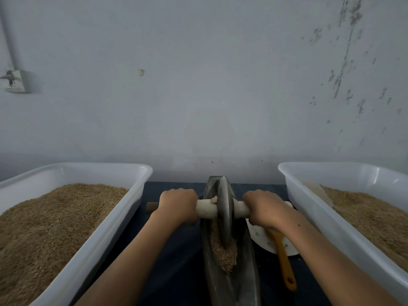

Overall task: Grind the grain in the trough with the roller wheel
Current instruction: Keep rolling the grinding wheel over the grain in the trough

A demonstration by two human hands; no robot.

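A dark metal boat-shaped trough [245, 268] runs away from me at the centre of the table. Brown grain [224, 257] lies in its groove. A grey metal roller wheel [225, 208] stands upright in the trough, towards its far half, on a pale wooden axle [206, 212]. My left hand [178, 205] grips the axle on the wheel's left side. My right hand [263, 208] grips it on the right side. The axle's brown left end [151, 207] pokes out past my left hand.
A white plastic tub [132, 195] full of grain stands to the left, a second white tub [309, 202] with grain to the right. A white dish [260, 235] and a yellow-handled tool [286, 266] lie under my right forearm. A grey wall rises just behind the table.
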